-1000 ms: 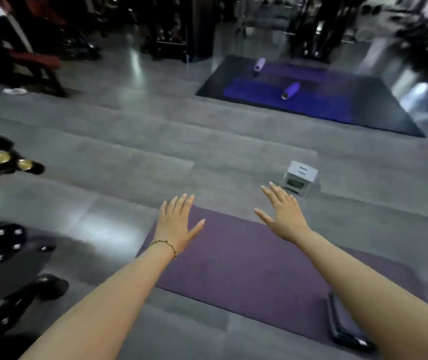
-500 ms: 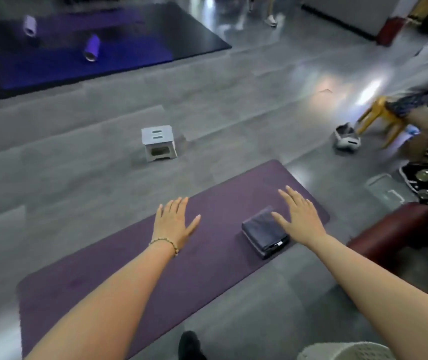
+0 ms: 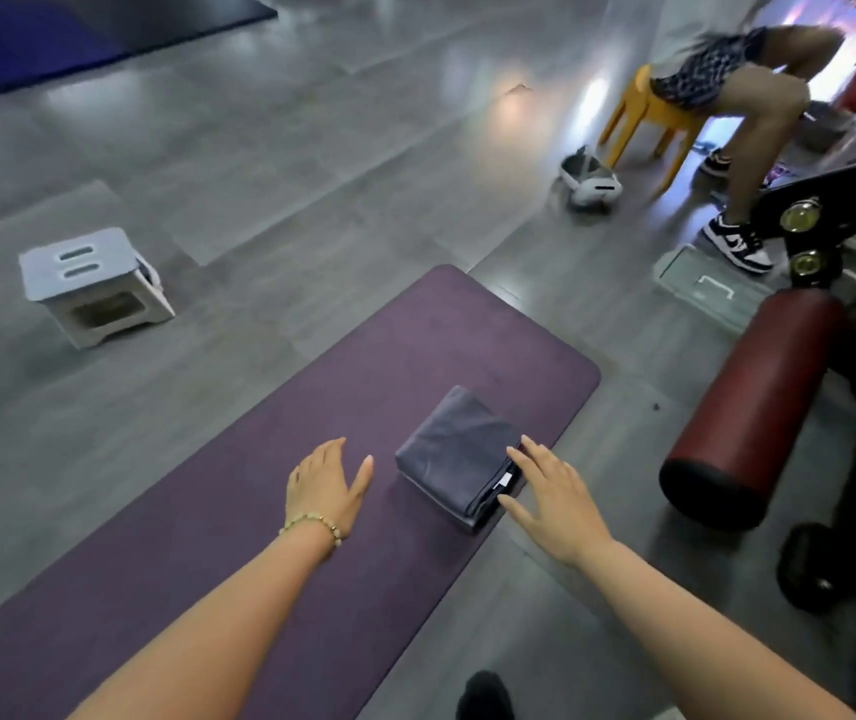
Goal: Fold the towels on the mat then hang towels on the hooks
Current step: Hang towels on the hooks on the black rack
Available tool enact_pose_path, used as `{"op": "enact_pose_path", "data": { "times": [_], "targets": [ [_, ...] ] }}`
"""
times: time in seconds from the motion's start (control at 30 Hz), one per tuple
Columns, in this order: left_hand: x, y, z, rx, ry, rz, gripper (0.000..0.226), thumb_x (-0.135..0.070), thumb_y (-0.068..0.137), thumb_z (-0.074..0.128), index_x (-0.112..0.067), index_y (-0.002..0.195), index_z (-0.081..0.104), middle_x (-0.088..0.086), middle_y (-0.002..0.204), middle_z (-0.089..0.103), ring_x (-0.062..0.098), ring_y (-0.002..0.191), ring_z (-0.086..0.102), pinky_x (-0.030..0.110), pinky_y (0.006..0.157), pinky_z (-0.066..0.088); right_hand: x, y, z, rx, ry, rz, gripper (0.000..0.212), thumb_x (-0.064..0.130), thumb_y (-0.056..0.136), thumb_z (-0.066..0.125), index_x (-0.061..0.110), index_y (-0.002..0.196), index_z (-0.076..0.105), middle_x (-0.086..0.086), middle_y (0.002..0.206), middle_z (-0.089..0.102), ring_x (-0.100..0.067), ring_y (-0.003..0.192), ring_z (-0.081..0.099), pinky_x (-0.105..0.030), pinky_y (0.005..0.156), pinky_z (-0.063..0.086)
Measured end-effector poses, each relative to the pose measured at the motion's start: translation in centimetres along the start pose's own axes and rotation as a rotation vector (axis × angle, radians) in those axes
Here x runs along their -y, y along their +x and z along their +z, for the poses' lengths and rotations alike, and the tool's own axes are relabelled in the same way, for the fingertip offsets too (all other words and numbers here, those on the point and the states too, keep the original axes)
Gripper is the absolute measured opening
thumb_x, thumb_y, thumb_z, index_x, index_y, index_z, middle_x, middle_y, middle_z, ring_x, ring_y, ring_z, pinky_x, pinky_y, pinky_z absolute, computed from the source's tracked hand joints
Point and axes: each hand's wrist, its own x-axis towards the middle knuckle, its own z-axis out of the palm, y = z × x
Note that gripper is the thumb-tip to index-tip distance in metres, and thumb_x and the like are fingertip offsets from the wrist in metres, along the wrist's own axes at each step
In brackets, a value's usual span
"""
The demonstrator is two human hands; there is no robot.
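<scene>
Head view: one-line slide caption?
Left hand and right hand, both open, flank a folded dark towel on a purple mat.

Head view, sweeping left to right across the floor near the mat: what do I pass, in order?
grey step stool → left hand → folded towel → right hand → maroon roller pad

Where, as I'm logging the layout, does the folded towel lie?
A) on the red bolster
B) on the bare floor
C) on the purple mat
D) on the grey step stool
C: the folded towel rests on the purple mat, near its far end, with the right hand beside it.
</scene>
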Motion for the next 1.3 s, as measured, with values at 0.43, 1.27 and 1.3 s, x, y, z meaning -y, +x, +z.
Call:
{"op": "enact_pose_path", "data": {
  "times": [0.43,1.27,1.3],
  "targets": [
    [6.4,17.7,25.5,0.160,-0.396,-0.088,0.069,-0.049,0.095,0.042,-0.014,0.150,0.020,0.005,0.156,0.020,0.025,0.142,0.024,0.038,0.115,0.023,-7.6,16.6,25.3,0.165,0.170,0.088,0.125,0.093,0.044,-0.015,0.033,0.152,0.006,0.012,0.160,-0.006,-0.011,0.147,-0.007,-0.038,0.121,0.002],
    [-3.3,21.8,25.6,-0.085,-1.267,-0.307,0.051,-0.056,0.088,0.052,-0.011,0.112,0.051,-0.001,0.091,0.059,0.021,0.087,0.055,0.030,0.074,0.041,-11.4,17.2,25.5,0.024,0.464,0.086,0.069,0.069,0.087,0.024,0.041,0.149,0.014,0.020,0.158,0.004,-0.007,0.146,0.008,-0.033,0.119,0.011],
    [-3.3,21.1,23.9,-0.095,-1.262,-0.297,0.048,-0.056,0.087,0.053,-0.012,0.107,0.050,-0.003,0.084,0.058,0.020,0.081,0.055,0.030,0.070,0.042,-11.1,16.9,24.5,0.001,0.511,0.104,0.066,0.065,0.090,0.029,0.039,0.149,0.015,0.020,0.157,0.004,-0.006,0.146,0.008,-0.032,0.119,0.012]
  ]
}}
